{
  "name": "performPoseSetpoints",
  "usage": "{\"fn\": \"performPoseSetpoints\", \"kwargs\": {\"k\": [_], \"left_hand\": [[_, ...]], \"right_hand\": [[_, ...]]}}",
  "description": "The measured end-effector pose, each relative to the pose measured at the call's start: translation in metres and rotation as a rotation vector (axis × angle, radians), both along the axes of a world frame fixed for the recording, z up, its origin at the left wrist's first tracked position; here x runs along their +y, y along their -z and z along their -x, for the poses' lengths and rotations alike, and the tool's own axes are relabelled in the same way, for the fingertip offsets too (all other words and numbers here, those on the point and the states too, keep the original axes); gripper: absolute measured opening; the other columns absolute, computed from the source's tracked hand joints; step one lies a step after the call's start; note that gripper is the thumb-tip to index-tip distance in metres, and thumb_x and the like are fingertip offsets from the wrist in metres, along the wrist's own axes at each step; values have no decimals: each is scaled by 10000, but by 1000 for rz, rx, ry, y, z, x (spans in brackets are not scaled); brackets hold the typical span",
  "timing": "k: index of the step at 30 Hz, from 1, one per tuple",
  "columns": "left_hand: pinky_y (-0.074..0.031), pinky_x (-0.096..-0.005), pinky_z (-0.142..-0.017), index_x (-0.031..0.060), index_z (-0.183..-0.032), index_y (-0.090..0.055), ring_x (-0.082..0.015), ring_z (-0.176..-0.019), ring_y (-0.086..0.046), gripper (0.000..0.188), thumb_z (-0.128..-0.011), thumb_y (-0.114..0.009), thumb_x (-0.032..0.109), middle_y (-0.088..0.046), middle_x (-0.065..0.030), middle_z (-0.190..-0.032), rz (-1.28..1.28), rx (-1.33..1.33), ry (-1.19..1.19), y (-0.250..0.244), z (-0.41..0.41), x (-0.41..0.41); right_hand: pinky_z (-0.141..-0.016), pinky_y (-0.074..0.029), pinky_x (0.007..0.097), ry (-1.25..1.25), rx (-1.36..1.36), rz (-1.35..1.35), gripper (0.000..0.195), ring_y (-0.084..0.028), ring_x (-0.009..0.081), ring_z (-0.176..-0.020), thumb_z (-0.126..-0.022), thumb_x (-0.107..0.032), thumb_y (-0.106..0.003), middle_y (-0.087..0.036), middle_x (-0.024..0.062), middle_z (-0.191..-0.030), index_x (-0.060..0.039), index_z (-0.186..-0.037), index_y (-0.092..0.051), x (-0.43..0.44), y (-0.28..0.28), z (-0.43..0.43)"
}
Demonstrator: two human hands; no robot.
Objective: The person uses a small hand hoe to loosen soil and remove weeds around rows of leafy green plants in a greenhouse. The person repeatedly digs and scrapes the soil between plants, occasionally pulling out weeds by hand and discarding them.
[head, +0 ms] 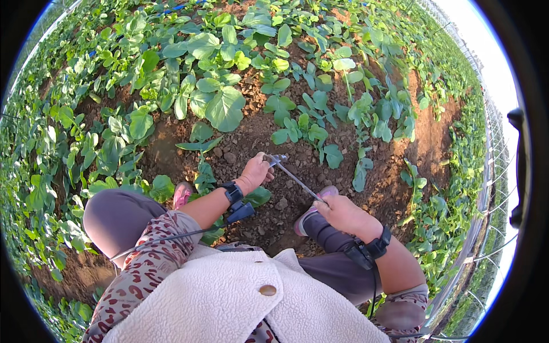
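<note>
My right hand [345,215] grips the near end of a long-shafted metal hand tool [298,180], which looks like a small hoe. The thin shaft slants up and leftward over bare soil. At its far end, my left hand [256,171] has its fingers curled against the tool's silvery head [278,160]; the exact shape of the head is hard to make out. Crumbly brown soil [274,201] lies beneath both hands. Just left of my left hand stands a leafy green plant [203,171], and beyond the tool head grow more low leafy plants [300,130].
My pink shoes [183,195] rest on the soil among the plants, with my knees [122,218] bent on both sides. Dense leafy crop [206,47] spreads ahead and left. Along the right edge run plastic sheeting [459,261] and a wire mesh [497,158]. Cables hang from both wrist straps.
</note>
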State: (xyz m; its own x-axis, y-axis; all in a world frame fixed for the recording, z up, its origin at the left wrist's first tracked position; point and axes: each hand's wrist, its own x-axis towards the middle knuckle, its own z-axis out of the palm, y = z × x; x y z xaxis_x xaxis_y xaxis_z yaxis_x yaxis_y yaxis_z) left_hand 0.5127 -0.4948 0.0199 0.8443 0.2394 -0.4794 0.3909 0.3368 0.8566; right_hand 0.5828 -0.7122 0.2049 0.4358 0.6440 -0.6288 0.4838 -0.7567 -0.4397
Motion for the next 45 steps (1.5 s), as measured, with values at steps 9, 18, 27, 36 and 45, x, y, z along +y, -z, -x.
{"fn": "performPoseSetpoints", "kwargs": {"k": [9, 18, 27, 36, 45], "left_hand": [[-522, -291, -559, 16, -987, -525, -152, -575, -605, 190, -859, -426, 115, -594, -71, -699, -43, -30, -7, -15, 9, 15], [-509, -286, -466, 39, -819, -524, -133, -486, -580, 241, -885, -578, 264, -555, -43, -602, -198, 13, -21, -14, 4, 16], [-479, -373, -887, 3, -1353, -334, -263, -1098, -547, 554, -818, -475, 24, -550, -162, -1177, 409, -101, 462, -14, 18, 60], [-515, -330, -753, -1, -1111, -583, -196, -861, -637, 330, -850, -570, 202, -652, -111, -959, 276, 158, 439, -40, 14, 77], [-443, -275, -458, 36, -746, -671, -137, -496, -525, 245, -740, -724, 275, -585, -24, -643, -264, 259, 473, -10, 13, 32]], "right_hand": [[-722, -443, 489, 13, -28, 1, 372, -575, 432, -791, -915, -319, -444, -603, 245, -779, 27, -846, -563, 4, 4, 12], [-725, -431, 481, -25, -51, -35, 374, -578, 412, -813, -904, -329, -464, -609, 230, -806, 18, -822, -576, 8, -1, 20], [-709, -433, 479, -98, -112, -79, 386, -574, 411, -797, -912, -330, -454, -599, 239, -805, 27, -827, -573, -7, 5, 12], [-714, -440, 481, -145, -109, -62, 370, -580, 408, -796, -904, -334, -459, -607, 230, -792, 9, -836, -579, -2, 0, 13], [-713, -447, 476, -225, -61, 25, 379, -588, 391, -801, -897, -355, -463, -618, 202, -795, -4, -842, -593, -8, 2, 16]]}}
